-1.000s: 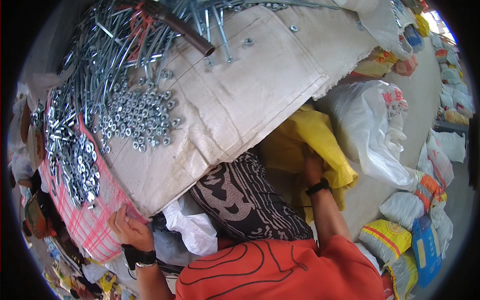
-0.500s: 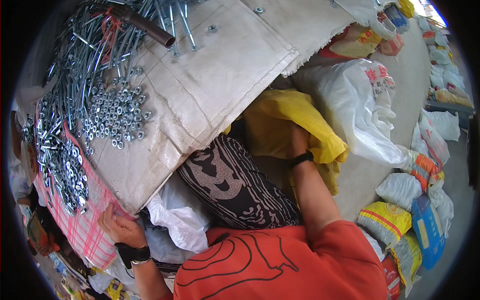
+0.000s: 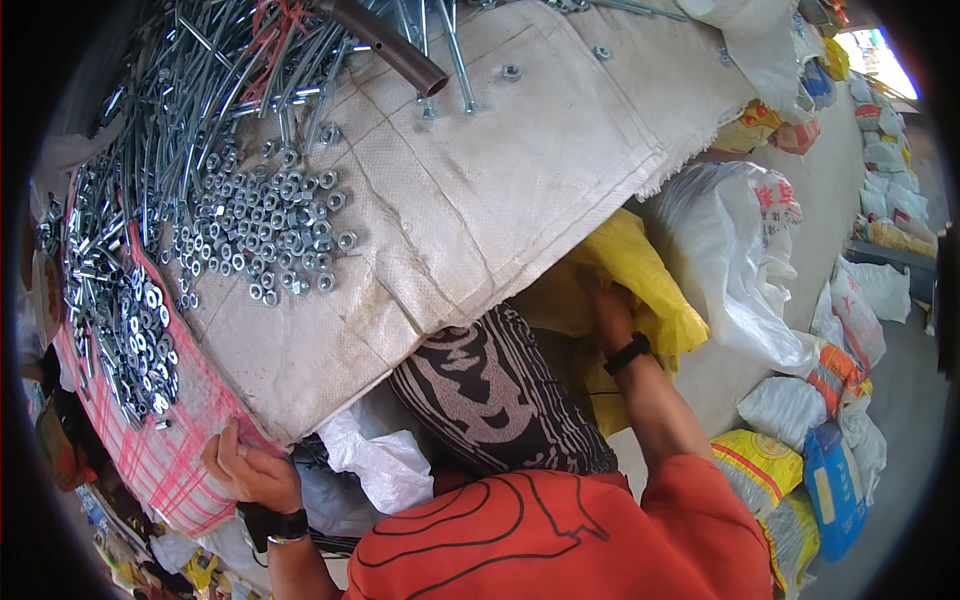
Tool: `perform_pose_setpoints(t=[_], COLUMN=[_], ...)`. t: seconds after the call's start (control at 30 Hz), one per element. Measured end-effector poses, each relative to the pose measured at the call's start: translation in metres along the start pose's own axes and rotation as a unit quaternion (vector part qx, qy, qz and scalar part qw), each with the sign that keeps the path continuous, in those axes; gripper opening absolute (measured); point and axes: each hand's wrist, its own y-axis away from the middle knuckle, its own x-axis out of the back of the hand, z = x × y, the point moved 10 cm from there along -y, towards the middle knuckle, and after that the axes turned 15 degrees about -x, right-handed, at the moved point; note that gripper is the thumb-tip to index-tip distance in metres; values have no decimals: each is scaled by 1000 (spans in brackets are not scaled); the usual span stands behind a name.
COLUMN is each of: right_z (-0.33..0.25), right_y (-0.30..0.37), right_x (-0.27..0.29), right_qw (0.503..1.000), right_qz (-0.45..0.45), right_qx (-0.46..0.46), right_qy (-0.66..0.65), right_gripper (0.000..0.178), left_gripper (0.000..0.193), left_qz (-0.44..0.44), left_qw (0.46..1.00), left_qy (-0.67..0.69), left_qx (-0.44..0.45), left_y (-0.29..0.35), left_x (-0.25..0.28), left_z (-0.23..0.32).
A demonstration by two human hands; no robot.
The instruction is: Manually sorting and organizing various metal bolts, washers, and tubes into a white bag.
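Observation:
My right hand [image 3: 608,310] reaches into the mouth of a yellow woven sack [image 3: 672,305] beside my right leg, and its fingers are hidden inside. At the lower left, my left hand [image 3: 250,472] has its fingers curled together against the edge of a pink checked cloth [image 3: 150,455]; anything between them is too small to make out. Steel washers [image 3: 150,345] and short metal pieces lie heaped on that cloth. A pile of hex nuts [image 3: 265,225] sits on the white woven sheet [image 3: 480,200], beside a heap of long threaded rods [image 3: 190,110].
A brown tube [image 3: 390,48] lies across the rods. To the right of the yellow sack stands a white sack [image 3: 725,265]. Several filled bags, including a yellow one [image 3: 765,465] and a blue one [image 3: 832,490], line the floor at right. A white bag [image 3: 380,460] hangs by my lap.
The view has shifted, so the sheet and hardware sit further right. My right hand has gone deeper into the yellow sack. My left hand stays at the cloth edge, its fingers more curled.

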Motion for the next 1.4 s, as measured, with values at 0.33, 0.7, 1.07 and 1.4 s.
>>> perform_pose_setpoints(t=[0.33,0.7,1.07,1.4], right_z=[9,14,52,27], right_y=[45,-23,18,28], right_x=[-15,62,-51,-42], right_qw=[774,966,728,764], right_qz=[-177,149,41,63], right_qx=[159,95,199,258], right_qy=[586,189,655,588], right_gripper=[39,63,28,16], left_gripper=[21,22,23,26], left_qz=[-89,-13,82,61], left_qw=[995,999,996,997], left_qy=[36,47,43,36], left_qx=[6,8,-12,-9], left_y=[-8,-9,-17,-20], left_x=[-2,-5,3,-1], left_z=[-6,-5,4,4])
